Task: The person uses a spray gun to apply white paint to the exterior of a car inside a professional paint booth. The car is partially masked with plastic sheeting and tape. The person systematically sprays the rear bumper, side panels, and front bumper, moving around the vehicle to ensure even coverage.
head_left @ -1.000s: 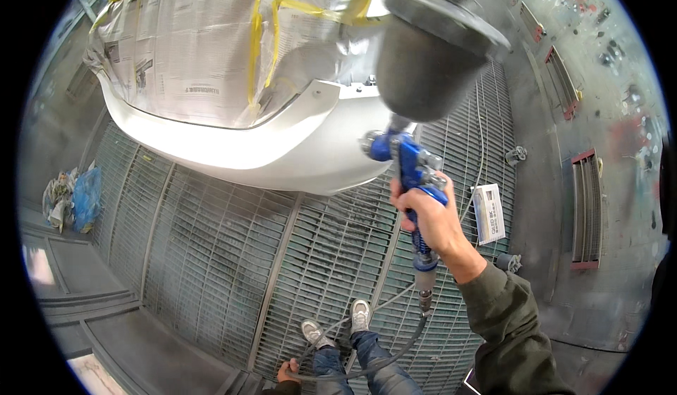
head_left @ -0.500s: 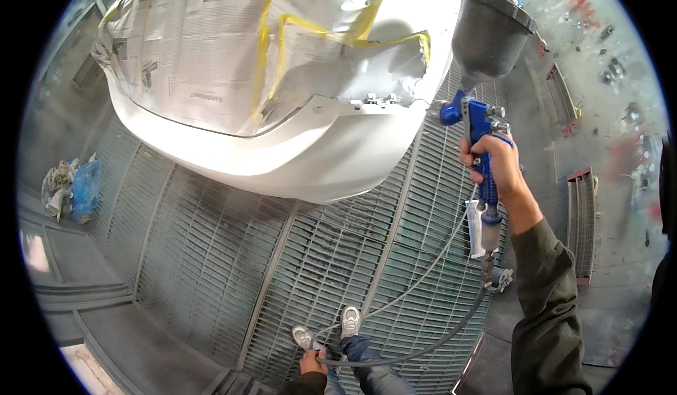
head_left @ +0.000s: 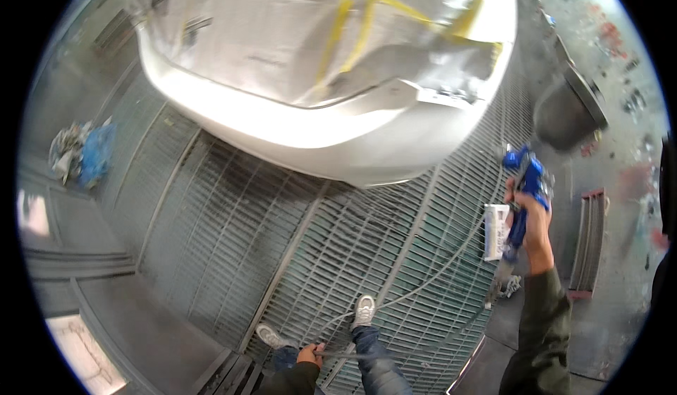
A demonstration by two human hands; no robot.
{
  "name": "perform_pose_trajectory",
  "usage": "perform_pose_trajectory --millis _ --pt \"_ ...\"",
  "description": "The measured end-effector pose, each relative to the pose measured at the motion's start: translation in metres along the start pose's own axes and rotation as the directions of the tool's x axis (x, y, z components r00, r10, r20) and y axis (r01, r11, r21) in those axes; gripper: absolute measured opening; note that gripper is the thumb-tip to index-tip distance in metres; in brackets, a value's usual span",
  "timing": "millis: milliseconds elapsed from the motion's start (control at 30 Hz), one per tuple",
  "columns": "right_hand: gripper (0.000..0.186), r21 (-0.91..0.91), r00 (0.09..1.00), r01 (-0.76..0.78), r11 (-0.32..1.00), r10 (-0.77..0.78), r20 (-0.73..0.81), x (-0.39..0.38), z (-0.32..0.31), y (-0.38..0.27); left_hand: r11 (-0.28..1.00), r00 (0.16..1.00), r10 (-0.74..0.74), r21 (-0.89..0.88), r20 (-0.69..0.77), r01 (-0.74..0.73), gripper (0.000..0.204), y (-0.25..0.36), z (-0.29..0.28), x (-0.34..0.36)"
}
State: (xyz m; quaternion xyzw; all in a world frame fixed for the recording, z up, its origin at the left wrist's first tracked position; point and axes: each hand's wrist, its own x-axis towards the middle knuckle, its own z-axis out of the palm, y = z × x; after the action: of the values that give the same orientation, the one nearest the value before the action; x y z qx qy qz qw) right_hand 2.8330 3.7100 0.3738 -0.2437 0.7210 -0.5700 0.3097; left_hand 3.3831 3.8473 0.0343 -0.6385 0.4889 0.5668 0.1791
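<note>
At the right, my right hand (head_left: 537, 220) is closed around the grip of a blue spray gun (head_left: 530, 178). A dark grey paint cup (head_left: 564, 116) sits on top of the gun and leans to the right. The gun is apart from a white car bumper (head_left: 310, 131), below and right of its right corner. Masking sheets (head_left: 247, 35) edged with yellow tape (head_left: 337, 32) cover the bodywork above the bumper. Low in the view, my left hand (head_left: 309, 354) is closed on a grey air hose (head_left: 345, 356). The gun and right hand are blurred by motion.
Slatted metal grating (head_left: 233, 212) forms the floor. A thin hose (head_left: 430, 279) crosses it near my shoes (head_left: 364, 310). A white box (head_left: 496, 233) lies beside the gun handle. Blue plastic (head_left: 97, 155) and crumpled sheeting lie at left. The right wall (head_left: 627, 176) is paint-spattered.
My right hand has moved the spray gun down and away from the bumper's right corner, tilting it rightward. My view has shifted, and my left foot has stepped left. Both hands keep their hold.
</note>
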Motion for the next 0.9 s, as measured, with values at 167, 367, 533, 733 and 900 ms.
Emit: perform_pose_trajectory --millis 167,367,533,733,900 --pt "0.055 0.157 0.985 -0.13 0.979 0.109 0.135 -0.122 0.124 0.01 0.932 0.987 0.099 -0.361 0.129 -0.046 0.028 -0.069 -0.07 0.011" --pt "0.047 0.133 0.93 -0.32 0.938 0.285 0.233 -0.217 0.244 0.022 0.589 0.969 0.192 -0.808 0.156 0.013 0.019 -0.147 -0.116 0.02" --pt "0.04 0.19 0.922 -0.352 0.916 0.305 0.24 -0.258 0.35 0.039 0.849 0.748 0.387 -0.108 -0.539 -0.517 0.021 -0.184 -0.378 -0.043" --pt "0.037 0.426 0.889 -0.457 0.781 0.388 0.243 -0.257 0.472 0.044 0.789 0.284 0.582 0.445 -0.762 -0.423 0.038 -0.167 -0.642 -0.11" --pt "0.032 0.498 0.89 -0.452 0.74 0.337 0.306 -0.2 0.553 0.062 0.766 0.199 0.561 0.413 -0.803 -0.493 0.041 -0.108 -0.717 -0.07"
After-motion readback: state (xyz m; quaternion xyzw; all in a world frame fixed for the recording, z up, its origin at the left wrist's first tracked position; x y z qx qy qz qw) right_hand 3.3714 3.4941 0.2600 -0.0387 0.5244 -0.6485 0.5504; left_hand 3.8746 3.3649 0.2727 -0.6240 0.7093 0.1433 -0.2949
